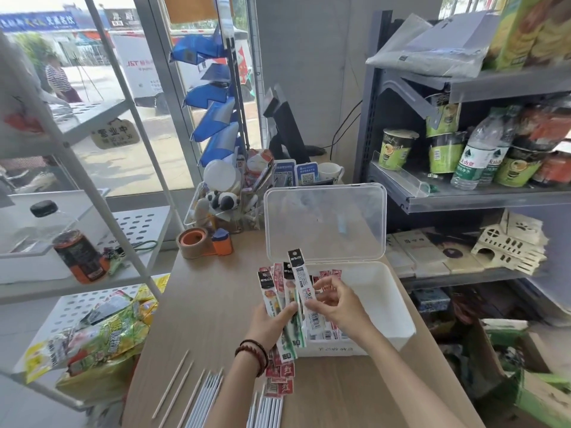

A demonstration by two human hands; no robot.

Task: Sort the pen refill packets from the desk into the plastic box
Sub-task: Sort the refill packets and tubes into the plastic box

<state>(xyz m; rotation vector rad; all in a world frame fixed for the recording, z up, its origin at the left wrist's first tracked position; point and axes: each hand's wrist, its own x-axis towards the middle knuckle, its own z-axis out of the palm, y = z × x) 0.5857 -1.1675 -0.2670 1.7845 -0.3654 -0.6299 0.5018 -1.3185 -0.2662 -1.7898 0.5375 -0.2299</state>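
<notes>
Sorting in progress, head view. The left hand [272,319] grips a fanned bundle of packets [266,293] above the near left corner of the plastic box [398,307], fingers curled round their lower halves. The right hand [340,304] pinches a single packet [299,273] between thumb and fingertips; it stands upright at the right edge of the fan, just over the box.

The box sits on the table [210,304] with its lid [324,223] raised. Some stored packets [329,274] already lie along its left side, though the hands hide how many; the right half looks bare.

A few loose packets [279,373] remain on the table under the left wrist, beside rows of white sticks [207,393]. Judged state: partly done, with the held and loose packets left to place.
</notes>
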